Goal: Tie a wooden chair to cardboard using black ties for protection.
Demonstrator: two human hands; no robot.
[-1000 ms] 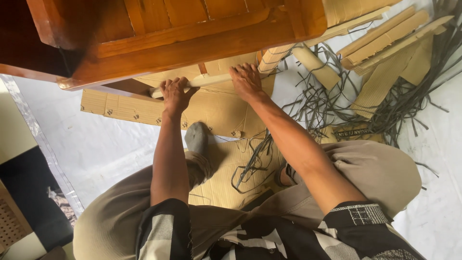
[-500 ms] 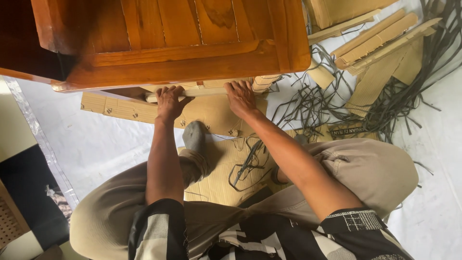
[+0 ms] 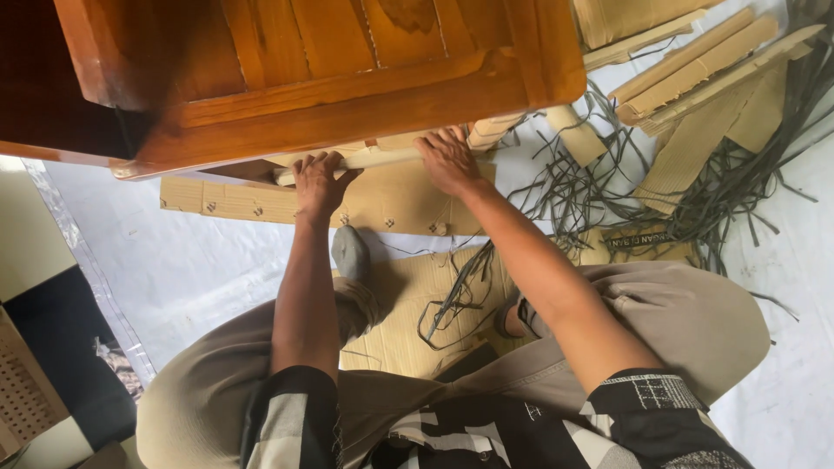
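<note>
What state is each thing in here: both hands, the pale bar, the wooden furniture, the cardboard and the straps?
Left hand: closed on the pale bar.
Right hand: fingers over the same bar.
Pale bar: level, under the furniture's edge.
Wooden furniture: unwrapped, glossy panels showing.
Flat cardboard: lying on the white sheet.
Cardboard strips: piled loosely.
Dark straps: loose, tangled.

hands point(image 3: 382, 169) and pale rail point(image 3: 373, 160) shifted slightly right, downward

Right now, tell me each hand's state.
Left hand: closed on the pale bar.
Right hand: fingers curled over the same bar.
</note>
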